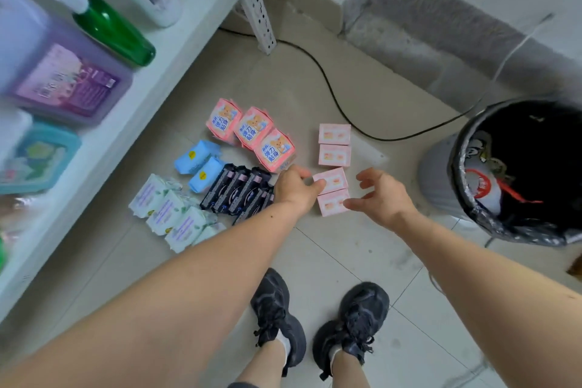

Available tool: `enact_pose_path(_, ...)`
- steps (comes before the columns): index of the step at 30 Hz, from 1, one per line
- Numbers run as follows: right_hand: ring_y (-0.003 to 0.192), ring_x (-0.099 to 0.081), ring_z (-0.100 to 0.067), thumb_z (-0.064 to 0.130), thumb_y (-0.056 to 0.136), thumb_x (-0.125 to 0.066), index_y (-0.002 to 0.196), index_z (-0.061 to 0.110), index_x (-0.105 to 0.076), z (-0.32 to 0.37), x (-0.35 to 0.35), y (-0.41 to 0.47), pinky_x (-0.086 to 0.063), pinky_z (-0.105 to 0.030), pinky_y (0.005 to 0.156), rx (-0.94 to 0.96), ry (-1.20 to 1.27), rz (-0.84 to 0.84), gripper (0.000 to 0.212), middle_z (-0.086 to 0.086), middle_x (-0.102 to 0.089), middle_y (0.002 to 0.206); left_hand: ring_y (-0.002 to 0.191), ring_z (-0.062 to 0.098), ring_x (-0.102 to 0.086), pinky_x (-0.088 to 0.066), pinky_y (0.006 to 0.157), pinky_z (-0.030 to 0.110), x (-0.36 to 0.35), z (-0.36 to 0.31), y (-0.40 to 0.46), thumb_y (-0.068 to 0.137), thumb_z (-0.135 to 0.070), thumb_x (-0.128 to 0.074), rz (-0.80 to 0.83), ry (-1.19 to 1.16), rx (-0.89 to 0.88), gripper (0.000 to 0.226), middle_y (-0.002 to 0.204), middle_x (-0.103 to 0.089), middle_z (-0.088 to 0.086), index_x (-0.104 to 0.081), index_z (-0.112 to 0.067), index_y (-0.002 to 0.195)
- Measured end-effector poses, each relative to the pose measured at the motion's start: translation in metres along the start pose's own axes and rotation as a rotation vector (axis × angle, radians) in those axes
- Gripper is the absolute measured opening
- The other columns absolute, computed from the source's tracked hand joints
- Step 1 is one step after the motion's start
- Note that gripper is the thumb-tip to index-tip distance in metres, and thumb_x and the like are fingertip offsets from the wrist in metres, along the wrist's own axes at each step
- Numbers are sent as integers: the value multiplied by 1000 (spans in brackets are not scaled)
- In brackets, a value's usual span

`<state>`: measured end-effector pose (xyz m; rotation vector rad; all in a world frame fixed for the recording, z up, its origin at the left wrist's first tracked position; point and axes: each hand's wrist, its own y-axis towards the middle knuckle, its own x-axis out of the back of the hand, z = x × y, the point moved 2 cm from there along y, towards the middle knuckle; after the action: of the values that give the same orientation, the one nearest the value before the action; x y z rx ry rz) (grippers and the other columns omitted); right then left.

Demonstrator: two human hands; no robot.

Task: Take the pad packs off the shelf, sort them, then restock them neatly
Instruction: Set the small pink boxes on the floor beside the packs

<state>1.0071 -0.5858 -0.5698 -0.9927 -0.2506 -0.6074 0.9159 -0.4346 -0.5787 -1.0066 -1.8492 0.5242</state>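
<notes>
Pad packs lie sorted in groups on the floor. Three pink packs with a bear picture (252, 132) sit at the back, two blue packs (198, 167) to their left, several black packs (239, 195) in the middle, several white packs (170, 214) at the front left. Several pale pink flat boxes (334, 148) form a column on the right. My left hand (294, 189) touches the left edge of the third pale pink box (333, 181) with its fingertips. My right hand (382, 195) hovers with fingers spread, its thumb at the right edge of the nearest pale pink box (330, 206).
A white shelf (132, 110) on the left carries a green bottle (110, 28), a purple jug (56, 72), a white bottle and a teal tub. A bin lined with a black bag (516, 173) stands at the right. A black cable (330, 88) crosses the floor. My black shoes (315, 321) stand below.
</notes>
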Motion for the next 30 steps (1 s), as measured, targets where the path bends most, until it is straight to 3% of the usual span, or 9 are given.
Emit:
enact_pose_path(5,97,-58,-18,25,79,-76,121,17,-58,69,32,-53,-43,-26,79,44,11,-22,46,3,-58,107,107,22,-60,-47,96,33,59,-29,-56,84,-26,-71,4,-139,26,21,114,-63,5,-57,-18,97)
enact_pose_path(9,99,-59,-18,24,81,-74,119,14,-61,125,55,-98,-44,-25,84,94,-8,-41,41,2,-60,105,101,23,-63,-51,93,36,111,-54,-98,82,-26,-71,-41,-208,19,19,105,-66,3,-60,-18,95)
enact_pose_path(13,100,-60,-18,22,82,-72,112,13,-64,181,73,-144,-46,-27,87,134,-36,-49,33,2,-63,105,98,21,-64,-50,93,32,168,-77,-142,80,-20,-71,-103,-289,18,15,89,-64,-3,-57,-25,78)
enact_pose_path(17,94,-59,-17,20,81,-71,110,12,-65,232,83,-191,-43,-24,82,188,-34,-66,30,2,-65,100,99,23,-64,-52,92,33,218,-89,-187,76,-21,-71,-138,-357,7,14,89,-65,-1,-57,-22,71)
enact_pose_path(21,87,-56,-15,18,82,-70,109,12,-65,276,90,-237,-38,-20,75,240,-24,-86,28,0,-65,99,92,20,-62,-53,91,39,262,-90,-228,82,-15,-71,-165,-429,-17,10,92,-63,2,-62,-18,86)
enact_pose_path(26,87,-57,-15,17,81,-72,108,11,-66,325,92,-287,-39,-21,76,317,-22,-100,29,1,-64,98,85,16,-60,-51,80,27,308,-92,-279,82,-9,-70,-206,-485,-85,12,91,-65,3,-62,-16,88)
enact_pose_path(30,89,-60,-18,20,81,-73,105,12,-66,362,93,-318,-43,-25,78,414,-2,-119,26,-1,-66,97,86,14,-61,-52,80,29,339,-91,-312,82,-13,-71,-250,-509,-111,14,91,-67,1,-66,-15,94)
